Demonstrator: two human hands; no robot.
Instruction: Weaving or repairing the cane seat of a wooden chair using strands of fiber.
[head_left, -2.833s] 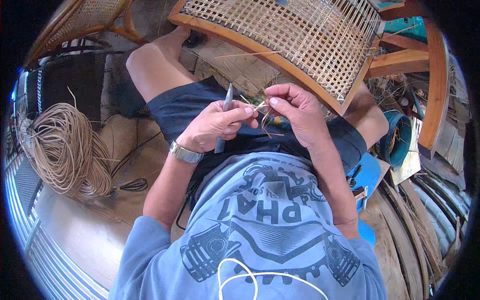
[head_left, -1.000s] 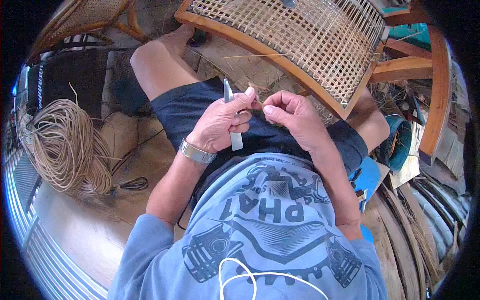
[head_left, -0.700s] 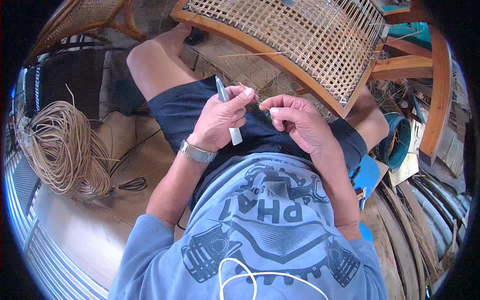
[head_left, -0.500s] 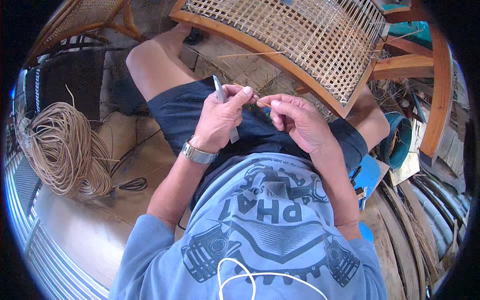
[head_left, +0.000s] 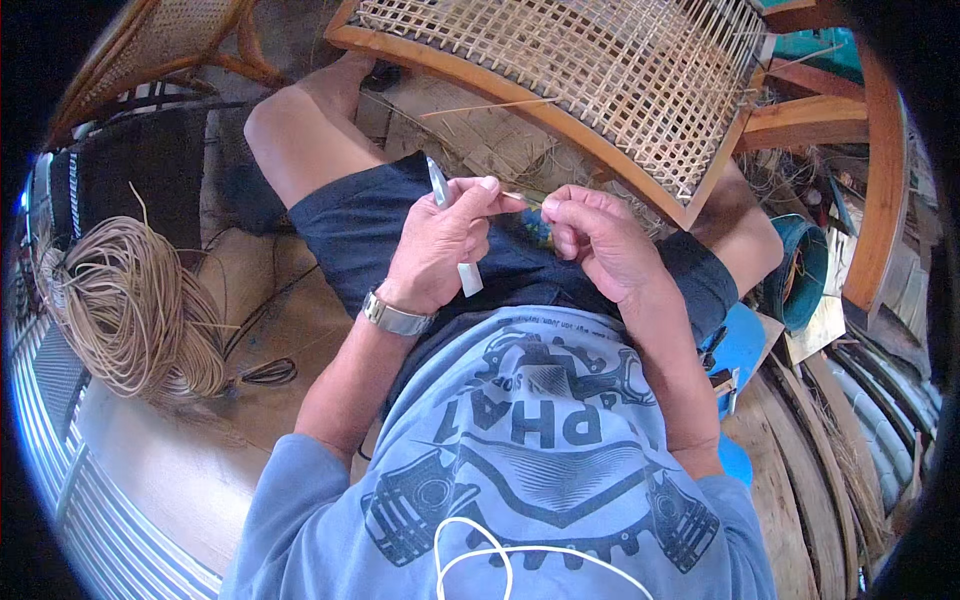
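Over my dark shorts, my left hand point(head_left: 442, 235) is closed on a flat, pale metal blade point(head_left: 471, 279) that stands out above and below the fingers. Its thumb and forefinger also pinch a thin cane strand point(head_left: 516, 196). Just to the right, my right hand point(head_left: 595, 235) has its thumb and forefinger pressed together on the same short strand, its other fingers curled. Beyond both hands, a wooden chair frame point(head_left: 540, 95) with a woven cane panel point(head_left: 650, 80) lies across the top of the view, loose strands at its edge.
A large coil of cane point(head_left: 130, 300) lies at my left. Another cane chair point(head_left: 180, 50) is at top left. At right are a teal bucket point(head_left: 800, 270), a blue object point(head_left: 735, 350) and stacked wooden strips point(head_left: 800, 470). Fibre scraps litter the floor beyond my shorts.
Both hands stay close together on the strand, having shifted slightly. The blade rose and tilted over the last seconds, then dropped a little. My right hand's fingers have curled further in.
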